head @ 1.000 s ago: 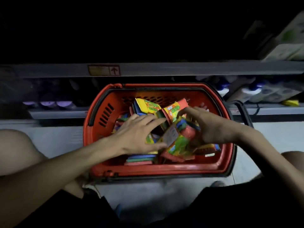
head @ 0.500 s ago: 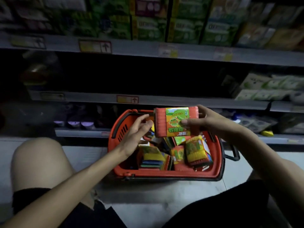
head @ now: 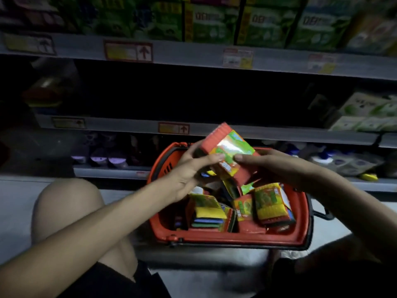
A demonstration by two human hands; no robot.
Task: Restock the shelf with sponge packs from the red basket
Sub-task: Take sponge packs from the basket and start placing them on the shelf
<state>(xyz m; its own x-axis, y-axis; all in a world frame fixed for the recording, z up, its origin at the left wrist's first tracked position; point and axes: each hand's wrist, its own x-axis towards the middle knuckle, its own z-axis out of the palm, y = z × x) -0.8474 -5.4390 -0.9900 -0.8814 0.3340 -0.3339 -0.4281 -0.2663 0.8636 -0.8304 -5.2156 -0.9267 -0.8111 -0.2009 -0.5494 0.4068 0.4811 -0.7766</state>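
Two hands now share one sponge pack point(head: 228, 152) above the far rim of the red basket point(head: 236, 238); in the single head view, half a second ago the right hand point(head: 277, 166) alone held it level while the left hand point(head: 193, 168) was only reaching in. The left hand's fingers have since closed over the pack's left end, the right hand's fingertips pinch its near right edge, and the pack is tipped, red end up and far. That suggests a handover or a re-grip before it goes to the dark, seemingly bare middle shelf point(head: 193, 127) just beyond.

The pack is a soft rectangular block in glossy film that catches a glare, with a ribbed red end and green and yellow print. More packs point(head: 270, 203) lie jumbled in the basket, one showing stacked yellow, blue and green sponge edges point(head: 207, 218), so plenty of restocking remains. The basket is rigid moulded plastic with slotted vents and a dark rim band, standing on the pale floor between the person's knees. Green boxes point(head: 214, 20) fill the upper shelf.
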